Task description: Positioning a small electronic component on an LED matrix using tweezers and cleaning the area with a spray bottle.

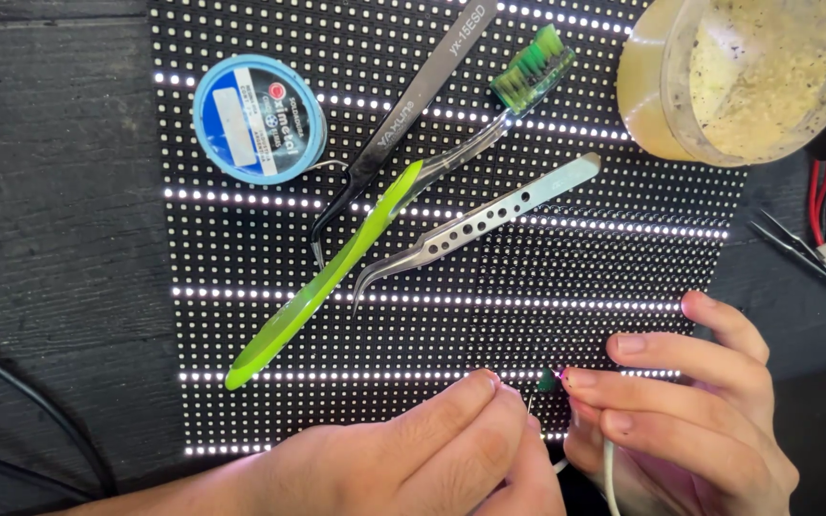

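Fingers (489, 401) of left hand (432, 459) and right hand (681, 411) pinching small green part (548, 380) over near edge of LED panel (623, 258); tweezers (475, 225), toothbrush (375, 229), solder-wick spool (258, 118) lying unused farther back; work seemingly midway

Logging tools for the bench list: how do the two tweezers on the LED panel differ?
The dark tweezers are black with a plain handle; the silver tweezers are bare metal with a row of holes. The dark tweezers lie steeper, their shaft under the green toothbrush; the silver pair lie flatter, clear of it. Both have curved tips pointing lower-left and rest on the LED panel.
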